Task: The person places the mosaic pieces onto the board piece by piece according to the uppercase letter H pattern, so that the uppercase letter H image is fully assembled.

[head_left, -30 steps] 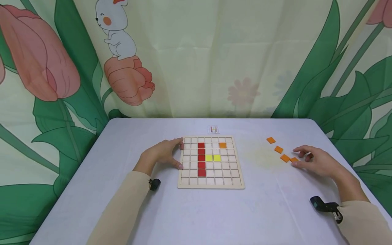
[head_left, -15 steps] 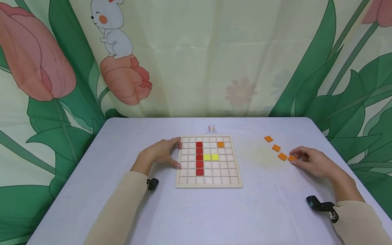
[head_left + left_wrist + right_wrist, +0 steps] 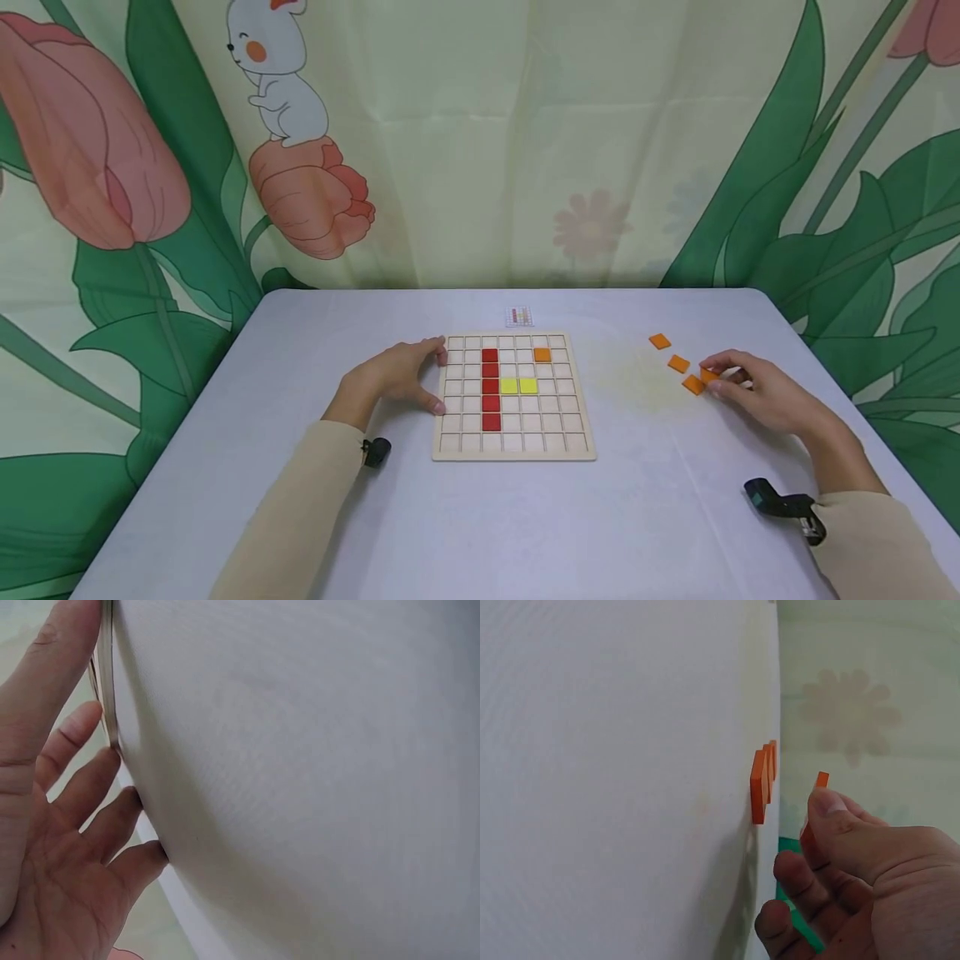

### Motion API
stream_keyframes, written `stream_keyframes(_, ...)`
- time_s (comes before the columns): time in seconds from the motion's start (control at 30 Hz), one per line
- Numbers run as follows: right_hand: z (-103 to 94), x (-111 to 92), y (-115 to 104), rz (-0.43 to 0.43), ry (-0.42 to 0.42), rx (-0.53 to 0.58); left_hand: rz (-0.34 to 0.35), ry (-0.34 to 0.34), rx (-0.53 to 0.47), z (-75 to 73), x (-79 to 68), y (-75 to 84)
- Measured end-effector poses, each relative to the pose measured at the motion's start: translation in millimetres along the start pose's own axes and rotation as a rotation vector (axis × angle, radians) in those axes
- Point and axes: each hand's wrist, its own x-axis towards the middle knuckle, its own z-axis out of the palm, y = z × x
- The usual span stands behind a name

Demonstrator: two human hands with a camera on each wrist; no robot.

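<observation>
My right hand point(image 3: 761, 396) pinches an orange square tile point(image 3: 822, 781) between thumb and fingers, raised off the table in the right wrist view. Just left of it lie 3 loose orange tiles point(image 3: 678, 363) on the tabletop. At the left side of a wooden grid board point(image 3: 514, 457), my left hand point(image 3: 390, 375) touches the edge with thumb and fingers spread apart. The board carries a column of several red tiles point(image 3: 491, 403), 2 yellow tiles point(image 3: 518, 386) beside it, and one orange tile point(image 3: 542, 355) near the upper right.
Behind the board lies a small card point(image 3: 519, 316) printed with a coloured grid pattern. A white cloth covers the table point(image 3: 645, 525). A curtain point(image 3: 465, 167) with flowers and a rabbit hangs behind its far edge.
My right hand has taken hold of the orange tile nearest it and lifted it from the table, moving slightly left. The left hand stays at the board's edge.
</observation>
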Motion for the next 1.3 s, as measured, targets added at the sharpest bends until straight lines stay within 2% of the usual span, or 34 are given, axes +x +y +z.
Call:
stream_keyframes(0.17, 2.8, 3.9, -9.4, -0.024, 0.033, 0.025, -0.004, -0.001, 0.003, -1.3, -1.4, 0.0)
stream_keyframes(0.4, 1.6, 8.3, -21.8, -0.029, 0.003, 0.051, 0.006, 0.002, 0.001, -0.1, -1.6, 0.9)
stream_keyframes(0.6, 3.5, 14.0, -30.6, -0.058, 0.01, 0.085, 0.001, -0.003, -0.007, -1.5, -3.4, 2.6)
stream_keyframes(0.8, 11.0, 22.4, -41.1, -0.068, 0.012, 0.114, 0.008, -0.008, -0.003, -2.2, -1.9, 2.6)
stream_keyframes(1.1, 20.0, 40.7, -61.8, -0.164, 0.021, 0.142, 0.001, -0.027, 0.018, -2.1, -0.7, 5.1)
stream_keyframes(1.3, 35.3, 56.4, -77.4, -0.177, 0.008, 0.164, 0.016, -0.015, 0.07, -4.1, -2.2, 8.5)
